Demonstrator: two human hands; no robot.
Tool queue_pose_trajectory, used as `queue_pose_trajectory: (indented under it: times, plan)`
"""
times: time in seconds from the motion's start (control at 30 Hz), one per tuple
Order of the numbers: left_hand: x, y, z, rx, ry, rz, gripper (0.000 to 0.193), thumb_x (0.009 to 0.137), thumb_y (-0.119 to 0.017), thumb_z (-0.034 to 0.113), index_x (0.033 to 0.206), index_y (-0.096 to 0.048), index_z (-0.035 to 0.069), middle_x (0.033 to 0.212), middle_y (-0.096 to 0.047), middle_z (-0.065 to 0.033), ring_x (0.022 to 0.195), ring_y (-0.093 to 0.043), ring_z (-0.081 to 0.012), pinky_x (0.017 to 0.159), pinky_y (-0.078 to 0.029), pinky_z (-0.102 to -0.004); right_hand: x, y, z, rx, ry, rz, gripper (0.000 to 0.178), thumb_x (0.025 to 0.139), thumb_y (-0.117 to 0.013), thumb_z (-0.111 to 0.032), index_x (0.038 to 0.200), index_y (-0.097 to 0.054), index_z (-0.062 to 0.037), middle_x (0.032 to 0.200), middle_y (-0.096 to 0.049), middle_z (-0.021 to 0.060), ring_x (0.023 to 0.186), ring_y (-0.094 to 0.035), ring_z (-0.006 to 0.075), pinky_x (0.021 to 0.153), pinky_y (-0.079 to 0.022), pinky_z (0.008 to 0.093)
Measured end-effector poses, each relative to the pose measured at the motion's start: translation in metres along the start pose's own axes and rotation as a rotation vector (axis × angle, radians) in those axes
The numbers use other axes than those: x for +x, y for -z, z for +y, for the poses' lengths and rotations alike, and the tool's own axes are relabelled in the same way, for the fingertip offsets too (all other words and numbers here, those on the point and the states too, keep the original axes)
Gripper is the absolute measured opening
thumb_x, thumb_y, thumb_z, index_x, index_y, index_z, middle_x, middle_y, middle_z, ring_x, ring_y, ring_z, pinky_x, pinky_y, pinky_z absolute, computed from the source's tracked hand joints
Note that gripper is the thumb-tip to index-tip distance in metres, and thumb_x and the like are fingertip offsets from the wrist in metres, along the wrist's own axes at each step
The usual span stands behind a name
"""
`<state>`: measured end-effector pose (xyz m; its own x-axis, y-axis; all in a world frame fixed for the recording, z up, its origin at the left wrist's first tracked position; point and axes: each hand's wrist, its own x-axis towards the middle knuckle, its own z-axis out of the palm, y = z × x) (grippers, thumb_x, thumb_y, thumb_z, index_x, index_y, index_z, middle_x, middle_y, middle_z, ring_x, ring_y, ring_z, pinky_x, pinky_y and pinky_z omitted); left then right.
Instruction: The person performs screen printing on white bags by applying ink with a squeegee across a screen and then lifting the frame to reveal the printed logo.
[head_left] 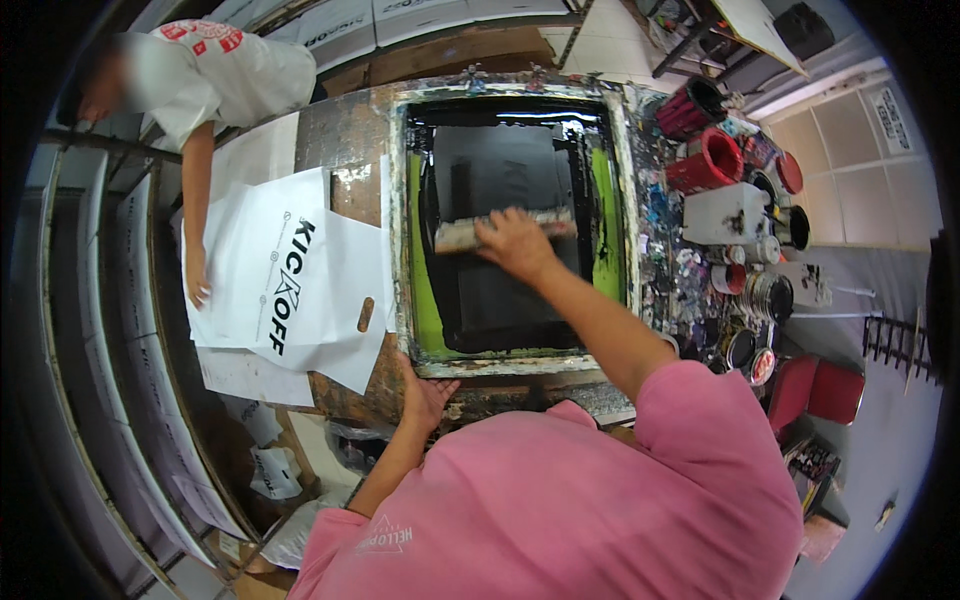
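Note:
A wooden-framed printing screen [397, 240] lies flat on the table, its mesh green at the edges and coated with black ink. My right hand [515, 243] is closed over the top of a squeegee [460, 235], which lies crosswise on the inked mesh at about mid-screen. Dark lettering shows faintly in the mesh beyond it. At the near left corner of the frame is my left hand [428, 398], fingers spread, touching the frame's edge and gripping nothing that I can see. Left of the screen lie white printed bags [340, 240] with black lettering and a cut-out handle.
A co-worker [235, 80] stands at the far left, one hand on the white bags. Ink-stained tubs and cans, among them a red bucket [708, 160], crowd the table's right side. Racks of white sheets [150, 330] stand at the left; a red chair [815, 390] is at the right.

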<state>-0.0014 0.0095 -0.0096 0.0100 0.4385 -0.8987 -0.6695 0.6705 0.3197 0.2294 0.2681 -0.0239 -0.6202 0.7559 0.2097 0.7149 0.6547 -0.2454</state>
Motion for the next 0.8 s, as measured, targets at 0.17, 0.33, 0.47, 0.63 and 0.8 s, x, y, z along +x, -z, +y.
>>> queue_pose_trajectory:
  times: [0.17,0.33,0.47,0.63,0.8]
  plan:
    - [-0.006,0.001,-0.001,0.038,-0.053,-0.098,0.119,0.086,-0.040,0.095,0.165,-0.020,0.009,0.164,-0.032,-0.0203,0.148,-0.037,-0.0399,0.119,-0.034,-0.0516,-0.092,0.007,-0.076,0.048,-0.043,-0.061,0.054,0.086,-0.077,-0.040,0.129,-0.063,-0.0101,0.120,-0.064,0.0165,0.111,-0.060,0.0361,0.101,-0.049,0.0549]
    - [-0.004,0.006,-0.008,0.029,-0.109,-0.126,0.124,0.083,-0.040,0.096,0.160,-0.025,0.000,0.153,-0.041,-0.0252,0.138,-0.046,-0.0393,0.118,-0.038,-0.0486,-0.145,0.029,-0.127,0.116,-0.136,-0.212,0.049,0.088,-0.076,-0.042,0.124,-0.064,-0.0113,0.114,-0.063,0.0133,0.110,-0.060,0.0344,0.094,-0.053,0.0509]
    - [-0.002,0.008,-0.012,-0.047,-0.099,-0.199,0.125,0.084,-0.042,0.095,0.160,-0.022,-0.001,0.156,-0.035,-0.0263,0.142,-0.041,-0.0402,0.120,-0.036,-0.0494,-0.125,0.056,-0.127,0.094,-0.229,-0.401,0.044,0.091,-0.072,-0.045,0.115,-0.063,-0.0086,0.112,-0.062,0.0129,0.109,-0.061,0.0329,0.081,-0.058,0.0452]
    - [0.002,0.019,-0.011,-0.047,-0.163,-0.329,0.124,0.084,-0.043,0.094,0.163,-0.021,0.002,0.157,-0.035,-0.0282,0.144,-0.041,-0.0417,0.120,-0.038,-0.0499,-0.122,0.078,-0.130,0.035,-0.125,-0.263,0.042,0.092,-0.071,-0.044,0.110,-0.062,-0.0069,0.110,-0.062,0.0125,0.110,-0.060,0.0320,0.081,-0.058,0.0456]
    - [-0.079,-0.005,0.018,-0.052,-0.276,-0.437,0.120,0.087,-0.048,0.090,0.154,-0.025,-0.007,0.143,-0.049,-0.0267,0.130,-0.056,-0.0385,0.111,-0.050,-0.0466,-0.143,0.114,-0.160,-0.168,-0.079,-0.020,0.037,0.093,-0.070,-0.040,0.111,-0.063,-0.0083,0.110,-0.063,0.0113,0.111,-0.059,0.0317,0.102,-0.044,0.0553]
